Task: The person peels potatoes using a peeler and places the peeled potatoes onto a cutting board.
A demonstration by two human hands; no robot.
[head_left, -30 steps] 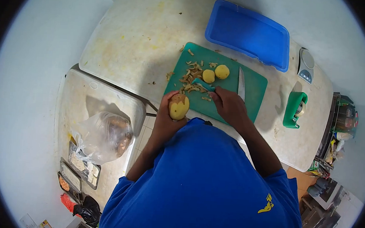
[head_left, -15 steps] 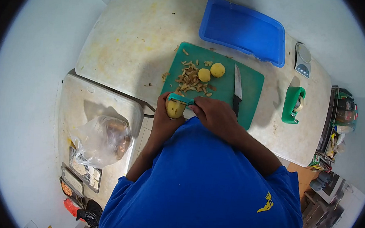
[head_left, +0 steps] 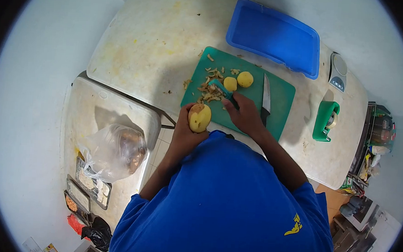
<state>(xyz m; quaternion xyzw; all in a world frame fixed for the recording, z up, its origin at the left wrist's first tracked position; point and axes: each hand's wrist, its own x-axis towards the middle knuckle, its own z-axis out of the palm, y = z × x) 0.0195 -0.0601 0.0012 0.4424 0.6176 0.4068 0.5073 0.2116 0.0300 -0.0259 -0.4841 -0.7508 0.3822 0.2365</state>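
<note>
A partly peeled potato (head_left: pixel 200 118), yellow with brown skin left at its top, sits in my left hand (head_left: pixel 185 135), whose fingers wrap round it. My right hand (head_left: pixel 247 114) is closed on the handle of a green peeler (head_left: pixel 220 87). The peeler's head is over the brown peelings (head_left: pixel 209 97) on the green cutting board (head_left: pixel 277 97), apart from the potato. Two peeled potatoes (head_left: pixel 245 79) lie on the board just beyond the peeler. To their right rests a knife (head_left: pixel 266 95) with a dark handle, near my right hand.
Behind the board stands a blue tray (head_left: pixel 317 54). A kitchen scale (head_left: pixel 338 72) and a green tape dispenser (head_left: pixel 324 122) are on the right. On the left side table (head_left: pixel 85 107) lie a clear plastic bag (head_left: pixel 112 150) with brown contents and several dark trays (head_left: pixel 78 196).
My right hand has carried the peeler off the potato, up and to the right over the peelings. The potato stays in my left hand, its peeled side now more exposed.
</note>
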